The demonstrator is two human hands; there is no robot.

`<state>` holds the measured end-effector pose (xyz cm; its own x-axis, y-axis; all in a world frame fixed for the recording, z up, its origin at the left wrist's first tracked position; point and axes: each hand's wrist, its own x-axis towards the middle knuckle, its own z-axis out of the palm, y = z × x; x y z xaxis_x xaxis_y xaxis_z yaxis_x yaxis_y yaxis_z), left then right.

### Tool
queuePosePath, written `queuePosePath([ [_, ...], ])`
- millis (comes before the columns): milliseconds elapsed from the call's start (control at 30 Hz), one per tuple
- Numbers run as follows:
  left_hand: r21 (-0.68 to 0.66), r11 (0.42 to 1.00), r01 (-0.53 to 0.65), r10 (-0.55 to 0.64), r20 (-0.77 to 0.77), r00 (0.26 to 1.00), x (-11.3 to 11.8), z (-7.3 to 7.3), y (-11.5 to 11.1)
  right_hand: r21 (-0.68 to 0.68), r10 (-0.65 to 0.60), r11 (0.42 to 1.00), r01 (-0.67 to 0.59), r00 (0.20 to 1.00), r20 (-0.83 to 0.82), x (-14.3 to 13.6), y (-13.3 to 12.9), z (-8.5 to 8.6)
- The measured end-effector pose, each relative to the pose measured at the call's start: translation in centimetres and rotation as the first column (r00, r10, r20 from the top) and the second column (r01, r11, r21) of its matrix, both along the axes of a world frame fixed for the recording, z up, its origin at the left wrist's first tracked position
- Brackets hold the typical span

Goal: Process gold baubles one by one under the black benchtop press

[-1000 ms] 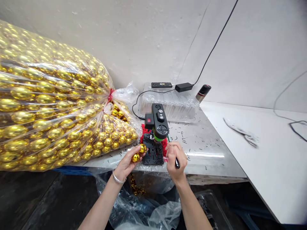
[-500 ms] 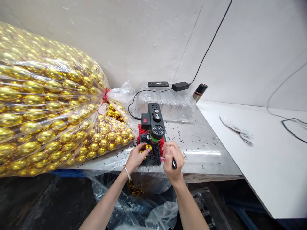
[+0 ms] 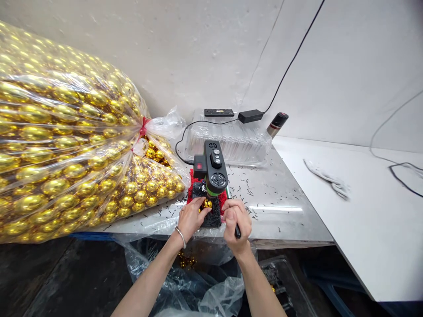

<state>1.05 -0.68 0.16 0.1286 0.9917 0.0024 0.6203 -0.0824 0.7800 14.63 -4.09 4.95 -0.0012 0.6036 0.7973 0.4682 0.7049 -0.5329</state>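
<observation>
Thumb and fingers of my left hand [image 3: 193,216] pinch a shiny gold ball [image 3: 207,204] just below the head of a small bench machine [image 3: 216,169]. Part of a second gold piece seems to show under those fingers. My right hand [image 3: 237,223] is wrapped round the black-tipped lever [image 3: 238,231] at the machine's right side. The machine has a black top with round vents, a green ring and a black base [image 3: 211,220] on red material. Whether the head touches the ball I cannot tell.
A large clear bag of gold balls [image 3: 66,149] fills the left. Behind the machine stand a clear plastic tray [image 3: 231,141], a black power adapter [image 3: 250,116] and a dark bottle [image 3: 277,124]. Black shavings litter the metal table [image 3: 280,189]. Plastic sheeting [image 3: 218,295] hangs below.
My left hand has brought the gold ball slightly up and right, under the machine's head, and turned it. My right hand and the lever's tip have shifted slightly left and down.
</observation>
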Motion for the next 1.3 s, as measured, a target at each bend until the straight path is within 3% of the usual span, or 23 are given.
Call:
queuePosePath([
  [233, -0.020, 1.000, -0.009, 0.009, -0.007, 1.000, 0.0, -0.2, 0.1, 0.118, -0.033, 0.993, 0.030, 0.999, 0.022, 0.0, 0.7, -3.6],
  [400, -0.038, 0.999, -0.025, 0.027, 0.057, 0.998, 0.0, -0.2, 0.1, 0.163, -0.073, 0.984, 0.076, 0.997, -0.026, -0.2, 1.4, -5.1],
  [533, -0.041, 0.999, -0.034, 0.037, 0.068, 0.997, 0.0, -0.1, 0.0, 0.189, -0.061, 0.981, 0.048, 0.996, 0.064, -0.3, 1.5, -5.7],
  [633, -0.041, 0.998, -0.047, 0.051, 0.087, 0.995, 0.2, -0.2, 0.1, 0.161, -0.067, 0.985, 0.064, 0.998, 0.011, -0.4, 1.2, -4.2],
  [767, -0.020, 0.998, -0.065, 0.067, 0.124, 0.990, 0.0, 0.0, 0.0, 0.051, -0.070, 0.996, 0.076, 0.992, -0.107, -0.7, 0.9, 0.6],
  [867, -0.030, 0.995, -0.092, 0.097, 0.227, 0.969, -1.1, 0.4, -1.4, -0.049, -0.060, 0.997, 0.055, 0.991, -0.117, -0.7, 0.8, 3.4],
  [933, -0.138, 0.990, -0.025, 0.067, 0.312, 0.948, -2.0, 0.5, -3.2, -0.041, -0.053, 0.998, 0.049, 0.993, -0.102, -0.7, 0.8, 3.9],
  [1000, -0.324, 0.938, 0.125, 0.023, 0.415, 0.910, -2.6, -0.1, -5.4, -0.017, -0.060, 0.998, 0.058, 0.994, -0.087, -0.8, 0.8, 3.5],
  [1067, -0.502, 0.830, 0.242, 0.060, 0.512, 0.857, -2.7, -1.4, -7.6, -0.002, -0.074, 0.997, 0.074, 0.994, -0.083, -0.8, 0.7, 2.9],
  [1167, -0.706, 0.674, 0.218, 0.339, 0.558, 0.758, -2.2, -4.0, -10.4, 0.010, -0.077, 0.997, 0.078, 0.993, -0.085, -0.8, 0.7, 2.3],
  [1233, -0.819, 0.540, 0.193, 0.578, 0.527, 0.623, -2.1, -5.5, -11.7, 0.014, -0.066, 0.998, 0.067, 0.995, -0.078, -0.8, 0.6, 2.3],
  [1300, -0.866, 0.436, 0.246, 0.736, 0.500, 0.455, -2.4, -6.0, -12.3, 0.015, -0.052, 0.998, 0.053, 0.996, -0.069, -0.7, 0.6, 2.3],
])
